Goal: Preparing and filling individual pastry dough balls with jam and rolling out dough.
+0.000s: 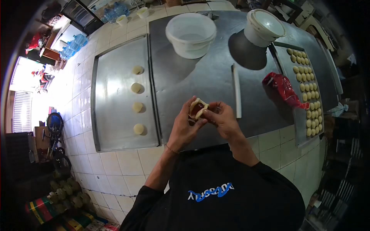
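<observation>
Dough piece (200, 113): pale cream, soft and opened out like a small cup, with an uneven, folded rim and glossy dark red filling (197, 107) showing inside.
Dough's place: held up between the two hands, over the near edge of the steel bench (192, 79), right of the left tray (111, 73).
Dough's facing: the open side points up toward the camera, the filling in plain view.
Dough's long axis: hard to tell, since fingers cover part of the outline; the red opening looks longest on a slant, from far right to near left.
Left hand (184, 126): cups the dough from the left, fingers curled round its side, thumb near its lower edge.
Right hand (225, 120): holds the dough's right rim, thumb and fingers drawn close together.
Left tray's load: four pale dough rounds (136, 87) in a spaced row.
Bench, right of the hands: a white bar (237, 92), then a crumpled red bag (284, 87) beside the right tray (301, 136), which bears many small dough pieces (307, 87).
Bench, far side: a white tub (190, 49) and a white bucket (256, 35).
</observation>
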A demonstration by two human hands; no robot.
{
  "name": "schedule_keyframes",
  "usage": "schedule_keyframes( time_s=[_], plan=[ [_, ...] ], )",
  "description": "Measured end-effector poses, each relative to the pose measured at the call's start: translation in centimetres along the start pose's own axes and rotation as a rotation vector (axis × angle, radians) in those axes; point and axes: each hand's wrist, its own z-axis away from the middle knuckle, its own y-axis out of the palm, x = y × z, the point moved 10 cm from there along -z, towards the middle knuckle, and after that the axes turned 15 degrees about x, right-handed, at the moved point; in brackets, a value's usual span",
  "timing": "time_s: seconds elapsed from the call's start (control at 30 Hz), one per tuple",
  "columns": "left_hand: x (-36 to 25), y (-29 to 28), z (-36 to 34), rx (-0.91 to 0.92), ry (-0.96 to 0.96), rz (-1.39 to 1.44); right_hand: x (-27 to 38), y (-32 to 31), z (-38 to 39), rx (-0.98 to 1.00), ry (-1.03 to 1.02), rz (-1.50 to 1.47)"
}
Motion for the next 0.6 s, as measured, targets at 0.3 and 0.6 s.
schedule_keyframes(
  time_s=[0.3,0.6],
  plan=[
    [-2.1,-13.4,7.5,-0.023,0.02,-0.066,2.2,15.9,-1.7,0.449,-0.148,0.273],
    [-10.8,-14.5,8.5,-0.026,0.163,-0.848,11.7,25.9,1.7,0.293,-0.942,1.371]
  ],
)
